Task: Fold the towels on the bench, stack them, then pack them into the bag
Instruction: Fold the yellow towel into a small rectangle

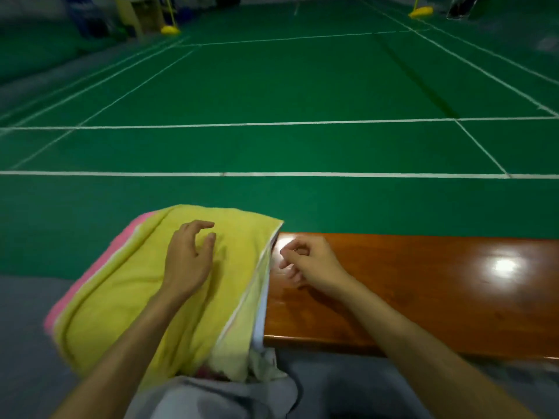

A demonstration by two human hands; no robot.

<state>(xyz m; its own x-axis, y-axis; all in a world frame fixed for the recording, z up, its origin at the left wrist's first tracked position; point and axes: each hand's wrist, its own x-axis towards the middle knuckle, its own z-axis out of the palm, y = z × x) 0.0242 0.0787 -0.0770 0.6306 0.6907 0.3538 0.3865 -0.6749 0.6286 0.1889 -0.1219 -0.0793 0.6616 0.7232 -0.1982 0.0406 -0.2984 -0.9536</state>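
- In front of me is a big green sports court floor, smooth and flat.
- Thin white painted lines cross it and make boxes.
- A dark straight seam runs over the green on the right side.
- Far off on the left I see a yellow post base with a thin yellow pole.
- A second yellow post base sits far off on the right.
- A pale yellow boxy cabinet stands at the back left, blurry.
- Close to me on the left is a strip of grey floor.
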